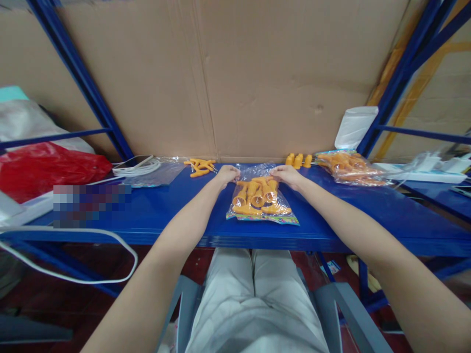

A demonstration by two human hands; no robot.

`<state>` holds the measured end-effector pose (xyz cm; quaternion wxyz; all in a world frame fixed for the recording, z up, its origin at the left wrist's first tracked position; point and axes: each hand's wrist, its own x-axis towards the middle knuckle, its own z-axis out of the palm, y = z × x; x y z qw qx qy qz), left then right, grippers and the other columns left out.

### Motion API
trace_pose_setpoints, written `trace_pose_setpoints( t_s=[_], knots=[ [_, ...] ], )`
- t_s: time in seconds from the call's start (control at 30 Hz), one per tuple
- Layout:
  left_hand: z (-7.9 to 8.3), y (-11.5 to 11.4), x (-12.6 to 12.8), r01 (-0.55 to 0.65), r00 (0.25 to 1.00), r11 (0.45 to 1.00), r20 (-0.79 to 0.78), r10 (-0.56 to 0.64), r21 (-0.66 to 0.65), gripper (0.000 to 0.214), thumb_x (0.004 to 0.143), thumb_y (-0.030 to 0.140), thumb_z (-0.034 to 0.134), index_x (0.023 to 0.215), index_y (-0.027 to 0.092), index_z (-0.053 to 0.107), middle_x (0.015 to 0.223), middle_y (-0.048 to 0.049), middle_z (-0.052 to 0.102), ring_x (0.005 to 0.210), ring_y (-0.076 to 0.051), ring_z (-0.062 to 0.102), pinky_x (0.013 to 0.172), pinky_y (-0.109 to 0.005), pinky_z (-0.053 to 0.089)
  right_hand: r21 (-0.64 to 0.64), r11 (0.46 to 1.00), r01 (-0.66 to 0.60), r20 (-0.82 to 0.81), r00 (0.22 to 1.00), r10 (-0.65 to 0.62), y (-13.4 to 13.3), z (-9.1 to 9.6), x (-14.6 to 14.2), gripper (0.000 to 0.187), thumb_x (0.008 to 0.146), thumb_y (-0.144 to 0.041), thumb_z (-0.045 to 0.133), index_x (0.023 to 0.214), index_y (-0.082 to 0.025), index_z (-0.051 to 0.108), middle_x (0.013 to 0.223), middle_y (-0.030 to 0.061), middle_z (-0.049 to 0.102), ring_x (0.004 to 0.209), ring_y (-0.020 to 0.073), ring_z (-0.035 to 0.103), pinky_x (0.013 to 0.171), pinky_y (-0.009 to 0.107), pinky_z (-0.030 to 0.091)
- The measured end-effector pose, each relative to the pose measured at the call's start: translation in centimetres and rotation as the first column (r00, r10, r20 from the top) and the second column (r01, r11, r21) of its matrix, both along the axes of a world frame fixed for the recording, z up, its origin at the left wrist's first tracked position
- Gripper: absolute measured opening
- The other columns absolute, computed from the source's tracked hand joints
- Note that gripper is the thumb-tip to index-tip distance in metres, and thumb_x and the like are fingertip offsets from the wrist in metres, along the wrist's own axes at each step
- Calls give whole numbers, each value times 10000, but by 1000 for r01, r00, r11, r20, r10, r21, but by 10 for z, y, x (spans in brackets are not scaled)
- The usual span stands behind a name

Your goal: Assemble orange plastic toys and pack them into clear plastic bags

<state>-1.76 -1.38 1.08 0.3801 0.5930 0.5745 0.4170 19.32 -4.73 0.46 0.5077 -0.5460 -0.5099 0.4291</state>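
1. While its upper end is held by both hands, a see-through bag (255, 171) is shown on the blue table (154, 206), centred before the seated person and near the front edge. Whether the upper end is raised cannot be told.
2. The fingers of the left hand (227, 175) are closed on the bag's upper left corner; the upper right corner is likewise pinched by the right hand (286, 176).
3. Through the film, orange cups (258, 198) are seen, with orange bars (246, 210) below them. The lower end is crossed by a coloured strip (263, 220).
4. The load is judged light, the film soft, slippery and easily torn, the contents stiff and liable to slide. A sure hold is best taken at both upper corners, with support given beneath if lifted.
5. Backward reach is limited by the cardboard wall (275, 83). The left rear is occupied by loose orange pieces (200, 166) and a white cable (140, 166), the right rear by loose cups (298, 160) and a second filled bag (346, 164). Most room is judged to be offered sideways, along the front; little is left before the table's edge.
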Motion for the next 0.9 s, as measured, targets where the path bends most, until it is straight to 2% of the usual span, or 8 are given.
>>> trace_pose_setpoints(
  t_s=[0.13, 0.23, 0.37, 0.6, 0.7, 0.9],
  knots=[
    [3, 0, -1, -64, 998, 998, -5, 64, -5, 224, 799, 19, 576, 614, 137, 530, 599, -8, 613, 584, -86, 599, 557, -170, 448, -50, 999, 1, 11, 1000, 0, -4, 6, 3, 227, 820, -2, 594, 639, -138, 588, 510, -12, 586, 463, 69, 531, 524, 180, 468],
    [4, 0, -2, -71, 997, 997, -12, 70, -27, 173, 825, 40, 571, 684, 137, 549, 669, -31, 666, 644, -95, 640, 540, -145, 447, -73, 997, -9, 6, 1000, 9, -5, 10, 6, 236, 826, -8, 596, 636, -144, 563, 503, -3, 586, 458, 85, 545, 533, 204, 481],
    [4, -1, -5, -12, 998, 998, 59, 15, -60, 166, 838, 57, 577, 702, 145, 538, 665, -42, 677, 641, -105, 649, 557, -164, 463, -77, 997, -15, -5, 1000, 15, -6, 11, 8, 249, 845, 3, 563, 642, -142, 560, 510, -5, 578, 465, 74, 538, 555, 197, 486],
    [5, -3, -15, 118, 987, 985, 124, -102, -125, 210, 672, 21, 738, 627, 136, 569, 671, -63, 680, 715, -162, 669, 679, -256, 488, -100, 993, -60, -37, 998, 56, -3, 6, 10, 219, 843, -64, 610, 670, -161, 518, 589, -4, 598, 525, 71, 546, 614, 200, 502],
    [6, -2, -15, 143, 986, 982, 99, -132, -120, 191, 655, 39, 763, 620, 129, 598, 629, -49, 656, 665, -142, 643, 650, -250, 478, -100, 994, -51, -28, 998, 48, -2, 4, 10, 220, 850, -85, 611, 679, -169, 500, 579, -17, 577, 506, 65, 522, 613, 199, 494],
    [3, 0, -10, 36, 996, 995, -80, -44, -96, 277, 707, 128, 755, 517, 140, 553, 478, -21, 557, 519, -105, 534, 492, -205, 384, -97, 994, -58, -29, 998, 55, -2, 3, 9, 217, 879, -89, 561, 695, -174, 482, 529, -46, 521, 468, 54, 470, 601, 185, 478]
  ],
)
